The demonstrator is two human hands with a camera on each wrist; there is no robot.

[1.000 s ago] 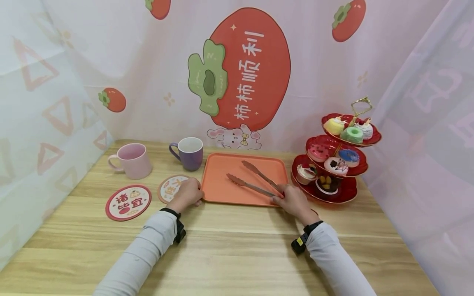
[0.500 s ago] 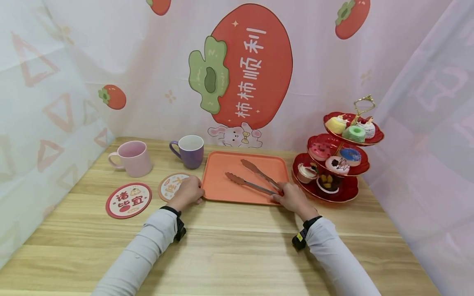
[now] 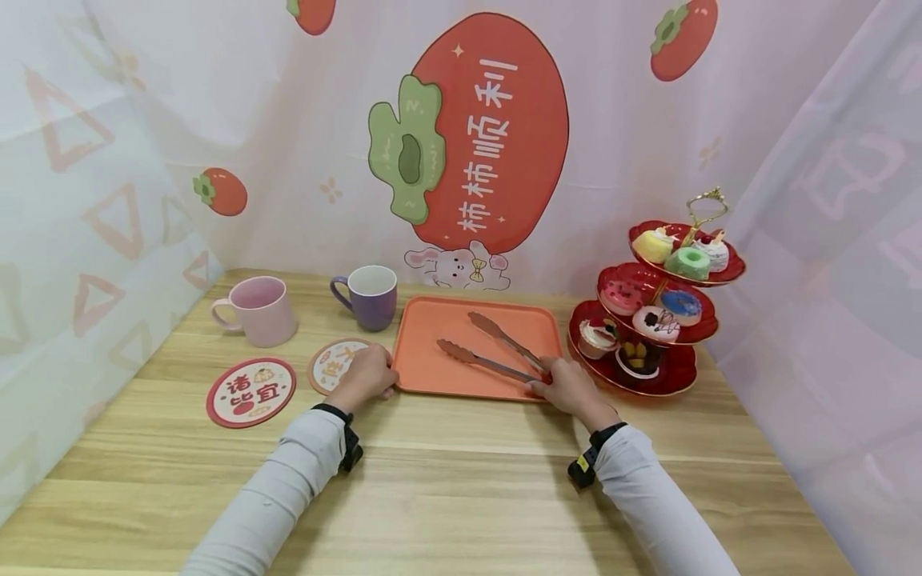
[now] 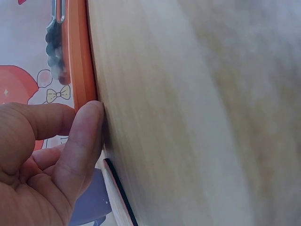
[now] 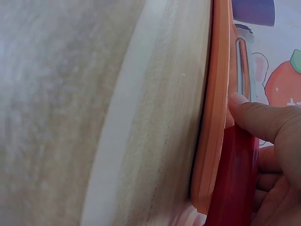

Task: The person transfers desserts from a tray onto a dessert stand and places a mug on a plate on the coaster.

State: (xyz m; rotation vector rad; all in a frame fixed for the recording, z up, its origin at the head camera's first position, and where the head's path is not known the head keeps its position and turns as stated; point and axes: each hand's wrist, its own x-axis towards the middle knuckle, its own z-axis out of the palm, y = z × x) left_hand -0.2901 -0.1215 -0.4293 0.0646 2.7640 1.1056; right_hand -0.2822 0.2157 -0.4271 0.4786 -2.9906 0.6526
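My left hand pinches the front left corner of the orange tray. Thumb and forefinger meet on its rim in the left wrist view. With my right hand I grip metal tongs near the tray's front right corner. Their brownish-red tips stand apart over the tray and point to the back left. The right wrist view shows my thumb on the tongs' metal arm, where a red length runs on below it. My palm hides the rest of the handle.
A three-tier red stand of small cakes is right of the tray. At left are a purple mug, a pink mug, a red-rimmed coaster and an orange-rimmed coaster, partly behind my left hand. Printed cloth walls the table.
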